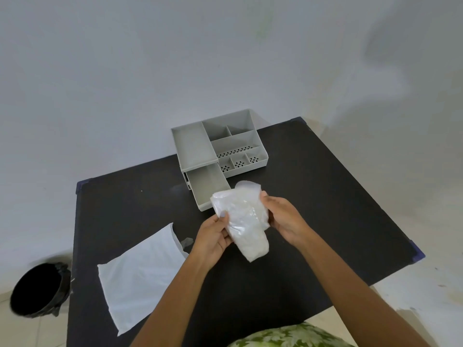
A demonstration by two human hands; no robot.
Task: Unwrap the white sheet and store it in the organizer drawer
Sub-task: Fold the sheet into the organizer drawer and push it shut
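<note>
**Wrapped sheet held above the table, drawer open to receive it**

A black bin (37, 289) stands on the floor beside the table's left edge, in my judgement placed there to take discarded wrapping. A flat white packet (140, 276) lies near the front-left corner of the black table (325, 221), clear of the working area, so my hands have room at the centre. A small scrap of clear film (186, 242) rests just beside its far corner.

My left hand (213, 236) grips the lower left side of the white sheet (246, 221), thumb on top and fingers clamped underneath, which steadies the bundle. The sheet is off the table, between both hands, and its clear plastic wrapper is not yet removed. My right hand (283, 216) pinches the upper right edge, fingers closed on the film, positioned to peel it away.

The grey organizer (220, 144) sits at the table's rear edge. Its drawer (208, 186) is pulled out toward me and touches nothing inside; it stands just beyond the sheet, so the transfer after unwrapping needs only a short forward reach
</note>
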